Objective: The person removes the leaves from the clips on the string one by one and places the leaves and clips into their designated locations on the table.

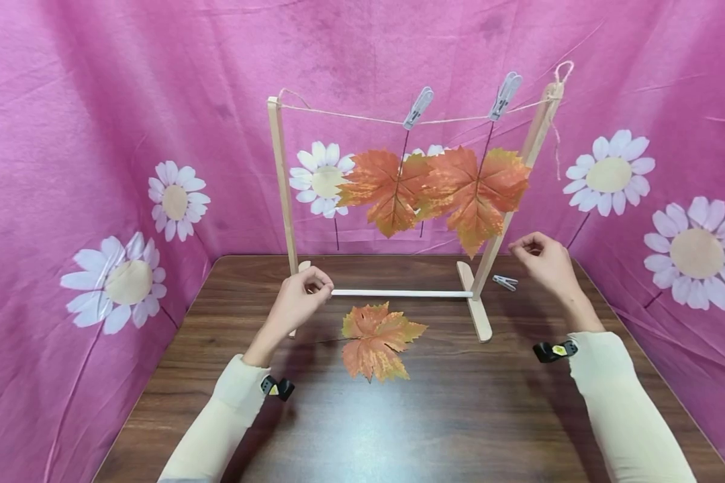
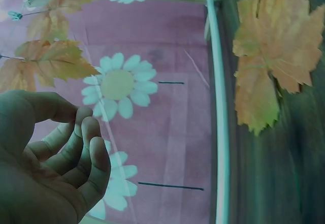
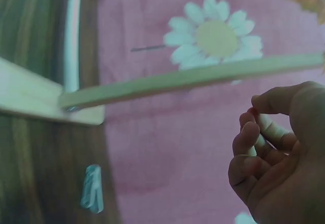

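My left hand (image 1: 302, 297) hovers in front of the frame's left post, its fingers loosely curled around nothing; the left wrist view shows the same hand (image 2: 66, 148) with thumb and fingertips close together. Right of the right post, my right hand (image 1: 544, 261) is raised, loosely bent and bare of any object, as the right wrist view confirms (image 3: 279, 148). An orange leaf (image 1: 377, 341) lies on the table between the hands. Two more leaves, one left (image 1: 393, 188) and one right (image 1: 474, 191), hang by their stems from grey clothespins (image 1: 419, 107) on a string.
The wooden frame has a left post (image 1: 282, 181), a right post (image 1: 540, 127) and a white lower bar (image 1: 401, 293). Twine (image 1: 344, 115) joins the post tops. A loose clothespin (image 1: 505, 282) lies beside the right foot (image 1: 480, 322). Pink flowered cloth (image 1: 229, 100) surrounds the wooden table (image 1: 362, 436).
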### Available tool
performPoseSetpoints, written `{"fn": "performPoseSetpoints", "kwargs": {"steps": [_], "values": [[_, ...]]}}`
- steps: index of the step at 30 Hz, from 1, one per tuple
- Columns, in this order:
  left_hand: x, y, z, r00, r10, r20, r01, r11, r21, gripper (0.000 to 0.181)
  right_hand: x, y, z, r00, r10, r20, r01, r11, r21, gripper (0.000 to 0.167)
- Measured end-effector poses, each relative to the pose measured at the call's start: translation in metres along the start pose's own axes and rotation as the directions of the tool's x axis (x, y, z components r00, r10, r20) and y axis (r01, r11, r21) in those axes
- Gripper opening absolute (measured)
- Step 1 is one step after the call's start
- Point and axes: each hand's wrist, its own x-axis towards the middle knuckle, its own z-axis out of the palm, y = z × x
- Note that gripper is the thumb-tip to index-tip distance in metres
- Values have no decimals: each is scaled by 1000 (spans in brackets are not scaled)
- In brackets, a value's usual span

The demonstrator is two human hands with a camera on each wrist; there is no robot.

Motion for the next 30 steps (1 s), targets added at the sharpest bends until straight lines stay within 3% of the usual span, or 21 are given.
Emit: {"fn": "performPoseSetpoints", "kwargs": {"steps": [11, 19, 30], "values": [[9, 27, -9, 999, 34, -25, -37, 991, -128, 4, -5, -59, -17, 995, -46, -92, 52, 997, 61, 26], [12, 48, -17, 996, 84, -39, -90, 976, -200, 4, -11, -93, -19, 973, -93, -211, 120, 986, 119, 20], [22, 79, -16, 981, 182, -62, -192, 944, -267, 6, -15, -141, -19, 968, -176, -181, 210, 958, 193, 17]]}}
